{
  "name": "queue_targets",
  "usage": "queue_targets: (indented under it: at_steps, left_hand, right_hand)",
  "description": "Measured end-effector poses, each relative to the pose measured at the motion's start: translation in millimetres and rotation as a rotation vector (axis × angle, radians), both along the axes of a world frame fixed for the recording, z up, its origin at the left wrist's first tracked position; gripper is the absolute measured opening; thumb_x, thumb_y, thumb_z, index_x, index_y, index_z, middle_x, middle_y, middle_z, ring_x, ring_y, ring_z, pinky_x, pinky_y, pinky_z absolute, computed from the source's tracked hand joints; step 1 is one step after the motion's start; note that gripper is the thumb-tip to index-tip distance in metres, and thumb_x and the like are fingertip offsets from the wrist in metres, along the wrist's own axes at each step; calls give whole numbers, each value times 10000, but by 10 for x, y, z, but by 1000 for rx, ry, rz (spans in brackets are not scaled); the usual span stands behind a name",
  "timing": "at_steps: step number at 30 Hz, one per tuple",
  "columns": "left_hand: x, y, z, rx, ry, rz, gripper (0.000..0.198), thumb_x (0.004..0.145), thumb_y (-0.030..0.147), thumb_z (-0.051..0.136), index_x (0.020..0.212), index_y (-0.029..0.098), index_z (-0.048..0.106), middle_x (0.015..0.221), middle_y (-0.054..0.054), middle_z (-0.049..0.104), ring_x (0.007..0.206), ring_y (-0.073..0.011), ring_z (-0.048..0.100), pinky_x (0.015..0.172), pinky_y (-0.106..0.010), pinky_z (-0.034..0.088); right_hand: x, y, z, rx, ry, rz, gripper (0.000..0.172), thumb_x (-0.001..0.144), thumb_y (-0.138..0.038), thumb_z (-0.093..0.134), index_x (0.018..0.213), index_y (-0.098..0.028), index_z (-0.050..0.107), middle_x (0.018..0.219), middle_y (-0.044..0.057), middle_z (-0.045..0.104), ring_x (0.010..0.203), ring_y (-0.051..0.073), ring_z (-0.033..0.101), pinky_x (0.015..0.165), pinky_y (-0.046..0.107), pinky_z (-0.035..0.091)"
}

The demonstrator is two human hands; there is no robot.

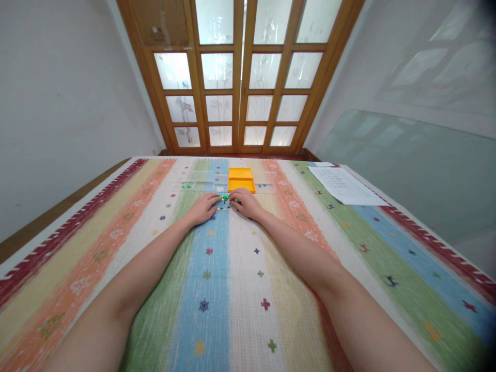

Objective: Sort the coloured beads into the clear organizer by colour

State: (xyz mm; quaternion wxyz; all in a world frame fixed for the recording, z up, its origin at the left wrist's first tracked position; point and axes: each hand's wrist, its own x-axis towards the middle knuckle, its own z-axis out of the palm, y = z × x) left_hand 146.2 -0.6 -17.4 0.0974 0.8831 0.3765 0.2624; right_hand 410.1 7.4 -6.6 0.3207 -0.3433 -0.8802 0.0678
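Observation:
My left hand point(204, 208) rests on the striped cloth, its fingers stretched forward and its thumb apart from them. Facing it, my right hand point(247, 203) lies with bent fingers and its thumb apart. Between the fingertips of both hands lies a small pile of tiny coloured pieces point(224, 197), mostly green with some dark and pale ones, perhaps beads. Fingertips touch the pile's edges; I see nothing lifted in either hand. Just beyond my right hand is an open yellow plastic box point(241, 174), whose near edge is partly behind the fingers.
Clear plastic trays flank the yellow box. The left one point(199, 184) holds several green pieces point(186, 186), the right one point(270, 189) blue pieces point(262, 185). Printed paper sheets point(344, 187) lie at the far right of the striped tablecloth point(248, 289). A glass-paned wooden door point(239, 103) stands beyond.

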Motion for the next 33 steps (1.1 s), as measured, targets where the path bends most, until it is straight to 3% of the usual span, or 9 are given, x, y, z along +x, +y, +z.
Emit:
queue_targets:
  at_steps: [5, 14, 20, 33]
  left_hand:
    - [-1, 2, -8, -15, 11, 9, 447, 960, 252, 544, 1391, 235, 662, 1439, -111, 624, 1360, -288, 540, 1216, -489, 378]
    - [-14, 11, -13, -16, 46, 16, 451, 969, 264, 535, 1404, 229, 652, 1460, -112, 617, 1363, -280, 548, 1202, -485, 400]
    - [-19, 11, -13, -8, 61, 16, 455, 979, 269, 520, 1414, 221, 643, 1469, -114, 609, 1374, -276, 539, 1206, -472, 400]
    - [-14, -29, 36, -12, 133, 35, 451, 1010, 279, 483, 1431, 187, 616, 1496, -118, 584, 1397, -254, 515, 1225, -451, 377]
  right_hand:
    - [132, 79, 46, -22, 114, -220, 167, 970, -223, 579, 1032, -221, 734, 1015, 76, 739, 972, 242, 636, 919, 363, 461]
    - [709, 391, -2, -57, 286, -590, 244, 913, -230, 516, 1017, -204, 735, 996, 85, 742, 901, 238, 636, 848, 354, 490]
    - [870, 506, -94, -107, 364, -667, 264, 924, -269, 514, 1028, -198, 746, 993, 89, 754, 888, 244, 655, 832, 362, 501]
    - [831, 477, -113, -101, 364, -691, 323, 936, -257, 487, 1121, -193, 744, 993, 94, 758, 890, 249, 660, 853, 364, 494]
